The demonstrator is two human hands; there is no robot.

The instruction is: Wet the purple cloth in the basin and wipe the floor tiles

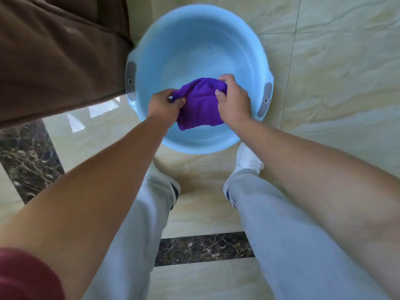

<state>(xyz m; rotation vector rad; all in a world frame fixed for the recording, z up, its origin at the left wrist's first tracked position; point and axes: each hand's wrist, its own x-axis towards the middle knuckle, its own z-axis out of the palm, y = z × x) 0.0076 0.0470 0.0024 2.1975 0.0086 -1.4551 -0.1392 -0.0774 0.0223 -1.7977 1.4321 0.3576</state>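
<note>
Two hands grip the purple cloth (200, 102) over the blue basin (194, 50). Left hand (165, 105) pinches its left edge; right hand (232, 100) clutches its right.

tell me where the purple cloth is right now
In the head view the purple cloth is held over the near half of the light blue basin, gripped between the left hand and the right hand.
</note>
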